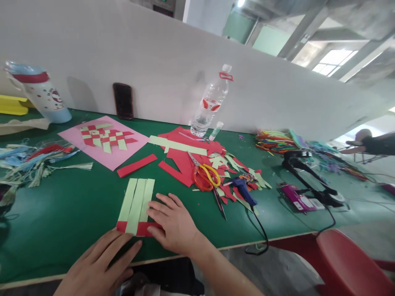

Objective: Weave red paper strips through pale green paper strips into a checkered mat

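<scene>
Below and left of the three pale green paper strips [135, 205], the left hand [95, 263] lies open at the edge of the worktop [52, 230], fingers loose and gripping nothing. The strips sit side by side across a red strip [138, 229]. Right of them, the right hand [174, 224] presses flat, fingers spread, keeping the overlap steady. Beyond the strips lie orange-handled scissors [205, 176].

We are losing the left hand [98, 263] off the bottom edge, and the right hand's [174, 222] fingers are covering part of the red paper strip [123, 227] beneath the pale green paper strips [135, 205]. The right edge is cutting off a co-worker's hand [354, 149], the left edge is cropping a yellow container [12, 105], and we are finding the printing on the purple package [296, 197] too small to read.
</scene>
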{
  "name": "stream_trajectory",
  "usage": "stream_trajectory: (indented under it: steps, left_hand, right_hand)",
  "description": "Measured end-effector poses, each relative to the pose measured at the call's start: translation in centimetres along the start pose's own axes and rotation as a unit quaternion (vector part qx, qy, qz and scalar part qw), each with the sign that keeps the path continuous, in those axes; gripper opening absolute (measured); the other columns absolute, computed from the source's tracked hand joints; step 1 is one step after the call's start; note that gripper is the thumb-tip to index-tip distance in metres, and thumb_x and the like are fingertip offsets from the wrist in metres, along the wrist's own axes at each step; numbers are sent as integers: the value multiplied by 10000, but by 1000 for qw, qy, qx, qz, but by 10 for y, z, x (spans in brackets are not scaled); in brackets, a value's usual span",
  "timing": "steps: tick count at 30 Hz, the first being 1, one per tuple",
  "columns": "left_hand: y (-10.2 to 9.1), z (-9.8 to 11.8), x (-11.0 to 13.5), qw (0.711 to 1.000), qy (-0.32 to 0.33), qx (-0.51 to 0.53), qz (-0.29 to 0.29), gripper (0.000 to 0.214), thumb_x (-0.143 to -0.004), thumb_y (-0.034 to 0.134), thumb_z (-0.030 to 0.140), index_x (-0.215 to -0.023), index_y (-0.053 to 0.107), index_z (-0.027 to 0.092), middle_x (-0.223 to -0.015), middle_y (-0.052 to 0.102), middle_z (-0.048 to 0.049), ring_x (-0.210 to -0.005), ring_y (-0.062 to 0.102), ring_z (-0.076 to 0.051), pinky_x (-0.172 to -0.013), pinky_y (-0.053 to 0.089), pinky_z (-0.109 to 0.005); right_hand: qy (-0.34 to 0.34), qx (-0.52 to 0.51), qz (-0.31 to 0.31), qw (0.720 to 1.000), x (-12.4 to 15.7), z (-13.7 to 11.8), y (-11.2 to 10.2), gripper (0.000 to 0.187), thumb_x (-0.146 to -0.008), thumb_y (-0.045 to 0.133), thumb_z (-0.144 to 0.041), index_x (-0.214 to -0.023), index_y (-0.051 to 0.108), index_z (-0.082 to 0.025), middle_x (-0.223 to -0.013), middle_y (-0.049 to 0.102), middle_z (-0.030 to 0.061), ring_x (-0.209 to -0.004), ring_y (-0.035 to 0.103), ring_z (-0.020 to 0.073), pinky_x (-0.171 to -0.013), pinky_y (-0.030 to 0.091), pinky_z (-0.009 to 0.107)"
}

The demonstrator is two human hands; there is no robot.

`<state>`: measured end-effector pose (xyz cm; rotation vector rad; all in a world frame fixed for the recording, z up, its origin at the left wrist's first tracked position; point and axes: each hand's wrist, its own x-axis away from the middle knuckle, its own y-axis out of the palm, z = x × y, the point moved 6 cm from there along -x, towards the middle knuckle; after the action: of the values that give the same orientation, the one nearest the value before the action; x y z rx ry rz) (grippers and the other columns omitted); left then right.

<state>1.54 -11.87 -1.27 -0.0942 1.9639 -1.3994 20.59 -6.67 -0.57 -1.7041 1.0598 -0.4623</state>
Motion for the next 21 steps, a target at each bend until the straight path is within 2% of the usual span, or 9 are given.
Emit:
stream_trajectory:
  steps: [5,10,16,19,21]
  left_hand:
    - [0,-2,-5,1000,-6,6,-9,337,-1019,591,441,-1317,709,338,-1145,755,-4,-1106,639,-223,-1036,419,-334]
    - [2,1,-5,1000,-13,16,-4,341,-1018,589,428,-1323,709,335,-1179,750,-1,-1118,628,-229,-1047,413,-340]
    - [12,4,1,995,-94,44,-6,326,-1048,532,400,-1328,697,373,-1180,737,-7,-1132,630,-241,-1128,392,-405]
    - [15,8,2,999,-41,23,-22,380,-1014,603,426,-1380,673,352,-1197,738,-8,-1110,636,-237,-1090,425,-385]
    - [15,5,4,999,-37,17,-20,404,-1001,628,454,-1384,674,335,-1201,740,-13,-1107,638,-238,-1074,441,-379]
  right_hand:
    - [-3,4,3,1000,1,2,1,362,-1078,574,-445,-1372,677,-262,-1478,688,48,-1493,495,258,-1299,280,488]
    - [-23,21,27,999,11,0,-8,410,-1097,547,-442,-1431,642,-225,-1521,644,106,-1512,474,280,-1268,353,520]
    - [3,30,-6,1000,26,1,-10,418,-1088,564,-441,-1434,636,-218,-1514,648,115,-1505,489,304,-1273,357,582]
    - [4,27,-8,1000,27,1,-10,404,-1081,575,-439,-1409,655,-217,-1519,644,110,-1505,493,305,-1266,370,587]
    - [6,27,-6,1000,26,2,-10,404,-1072,591,-438,-1403,661,-217,-1515,648,109,-1504,496,303,-1268,370,583]
